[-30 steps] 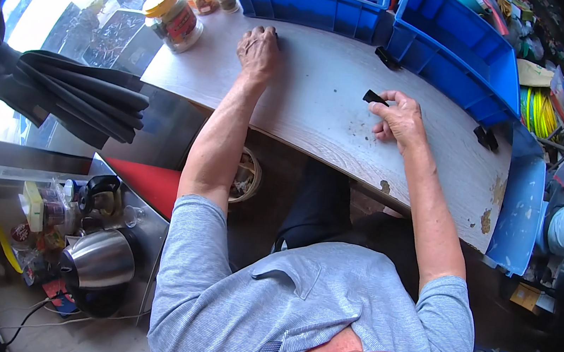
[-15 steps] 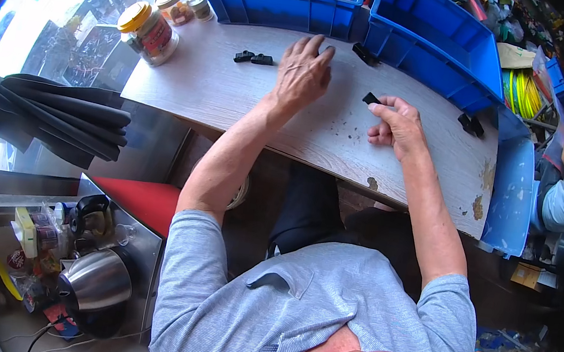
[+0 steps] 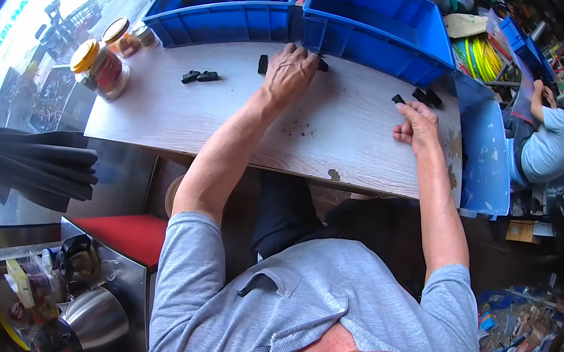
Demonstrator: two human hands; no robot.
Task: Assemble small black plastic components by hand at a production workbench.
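My right hand (image 3: 418, 128) pinches a small black part (image 3: 397, 99) between thumb and fingers, a little above the right side of the table. Beyond it lie two black parts (image 3: 428, 97) close together. My left hand (image 3: 290, 74) is down by the front of the blue bins, its fingers curled over the end of another black part (image 3: 322, 65); the fingertips are partly hidden. Just left of that hand stands one more black part (image 3: 262, 64). Farther left, a pair of black parts (image 3: 199, 77) lies end to end on the table.
A blue bin (image 3: 227, 24) with black parts in it and a second blue bin (image 3: 377, 46) line the table's far edge. Lidded jars (image 3: 100, 70) stand at the left. A pale blue tub (image 3: 487, 157) adjoins the right edge. A person (image 3: 551, 136) sits beyond it.
The view has shifted. My right hand has moved right with its black part, nearer the two parts there. My left hand has moved right to a part by the bins, uncovering another beside it.
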